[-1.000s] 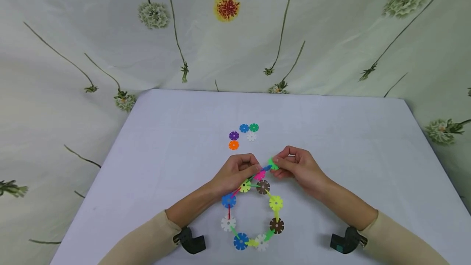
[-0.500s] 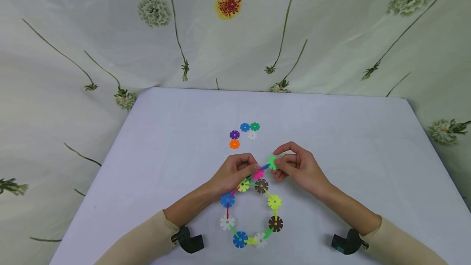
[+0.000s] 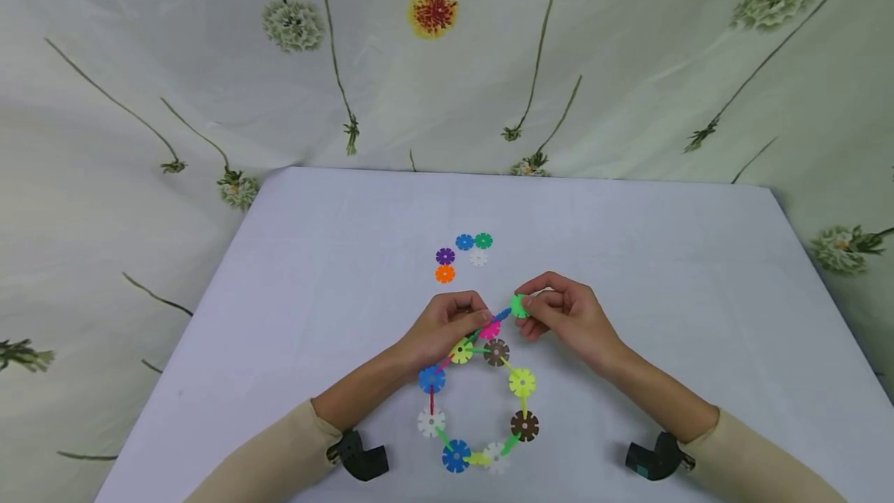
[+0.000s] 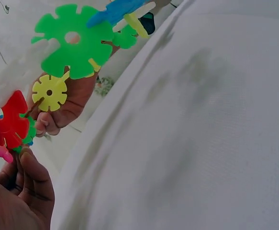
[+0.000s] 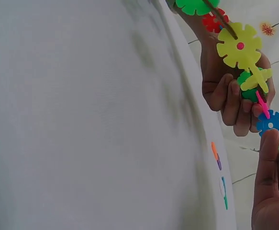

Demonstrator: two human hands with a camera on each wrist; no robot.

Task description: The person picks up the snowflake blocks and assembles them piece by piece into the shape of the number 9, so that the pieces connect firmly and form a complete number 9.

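Observation:
Notched plastic snowflake discs in many colours are slotted together into a ring (image 3: 432,379), held up over the table. My left hand (image 3: 447,328) pinches its far end, by a pink disc (image 3: 491,330) and a blue disc (image 3: 501,316) seen nearly edge-on. A bright green disc (image 3: 519,306) is pinched between the thumb and fingers of my right hand (image 3: 569,320), right at the blue disc's outer edge. Whether those two are slotted together I cannot tell. In the right wrist view the blue disc (image 5: 270,123) shows its face, and my right fingertips (image 5: 271,139) partly hide the green one.
Beyond the hands, several loose discs lie on the white table (image 3: 335,254): orange (image 3: 445,274), purple (image 3: 445,256), blue (image 3: 464,242), green (image 3: 483,241) and white (image 3: 479,258). A printed flower cloth (image 3: 628,60) hangs behind the table's far edge.
The right index finger has lifted slightly, and the green disc has shifted a little up beside the blue disc. My left hand keeps its pinch on the ring, almost still.

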